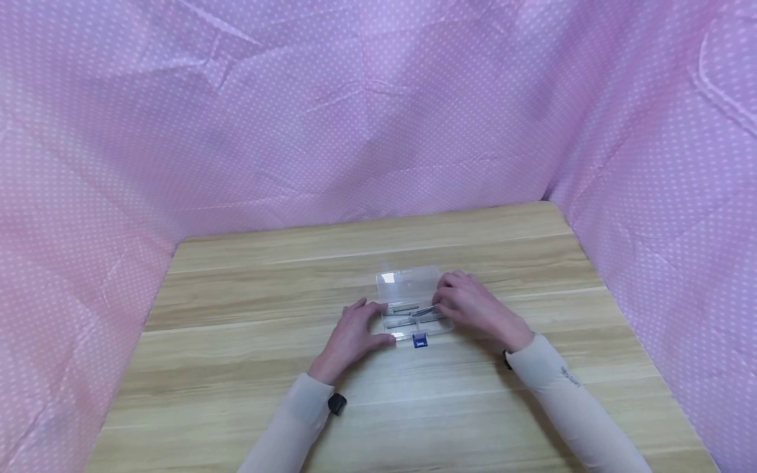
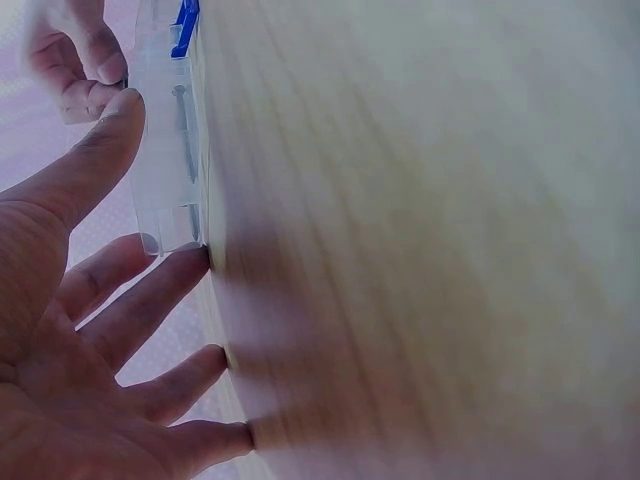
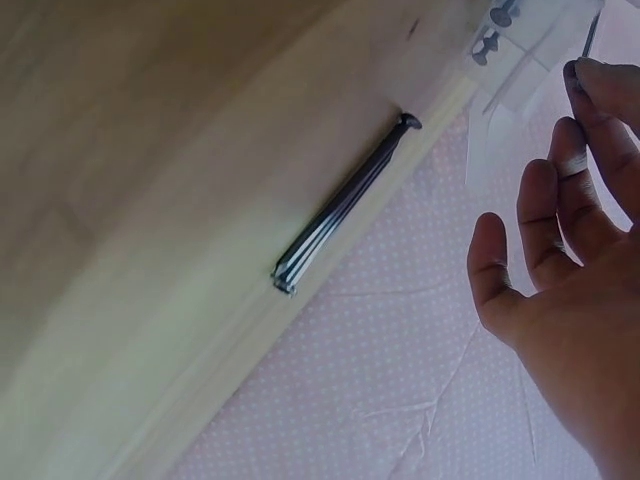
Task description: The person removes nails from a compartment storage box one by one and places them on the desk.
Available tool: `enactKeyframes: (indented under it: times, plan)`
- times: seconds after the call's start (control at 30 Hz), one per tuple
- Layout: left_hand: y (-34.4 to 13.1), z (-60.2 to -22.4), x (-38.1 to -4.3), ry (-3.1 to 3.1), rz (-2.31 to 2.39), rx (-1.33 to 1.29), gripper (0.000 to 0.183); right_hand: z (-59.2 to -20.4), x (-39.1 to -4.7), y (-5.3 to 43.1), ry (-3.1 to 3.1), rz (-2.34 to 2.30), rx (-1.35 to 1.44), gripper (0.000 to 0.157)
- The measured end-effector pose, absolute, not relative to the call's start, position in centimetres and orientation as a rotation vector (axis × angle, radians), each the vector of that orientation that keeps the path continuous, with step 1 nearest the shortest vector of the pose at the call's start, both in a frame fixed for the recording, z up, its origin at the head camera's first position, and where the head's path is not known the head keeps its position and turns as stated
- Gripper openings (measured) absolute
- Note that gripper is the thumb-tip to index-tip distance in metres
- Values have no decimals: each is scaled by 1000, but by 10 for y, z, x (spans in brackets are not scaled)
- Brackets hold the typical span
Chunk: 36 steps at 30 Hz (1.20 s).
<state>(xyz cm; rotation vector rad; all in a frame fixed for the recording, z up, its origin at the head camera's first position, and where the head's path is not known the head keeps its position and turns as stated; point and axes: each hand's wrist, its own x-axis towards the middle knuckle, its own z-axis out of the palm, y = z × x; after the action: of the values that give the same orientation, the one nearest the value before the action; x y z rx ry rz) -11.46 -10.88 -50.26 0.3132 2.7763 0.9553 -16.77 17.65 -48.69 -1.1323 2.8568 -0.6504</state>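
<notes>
A clear plastic box [image 1: 402,334] with a blue latch [image 1: 420,341] sits on the table, its lid [image 1: 409,287] swung open toward the back. Several metal nails [image 1: 402,324] lie inside its compartments. My left hand [image 1: 353,334] holds the box's left end between thumb and fingers. Over the right side, my right hand [image 1: 473,307] pinches a nail [image 3: 592,35] between thumb and index finger, its other fingers loosely bent. In the right wrist view, a bundle of nails [image 3: 345,208] lies on the table beside the box.
The wood-grain table [image 1: 248,289] has a back edge close to a pink polka-dot cloth [image 1: 331,131], which also hangs along both sides. A black strap device [image 1: 337,403] is on the left wrist.
</notes>
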Motion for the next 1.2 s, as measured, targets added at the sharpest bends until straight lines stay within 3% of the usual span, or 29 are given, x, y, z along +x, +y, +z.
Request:
enactKeyframes:
  times: [1.2]
  plan:
    - [-110,-503,-116,2764,970,315,66,-481,-166,218,2983,-750,-1113,10]
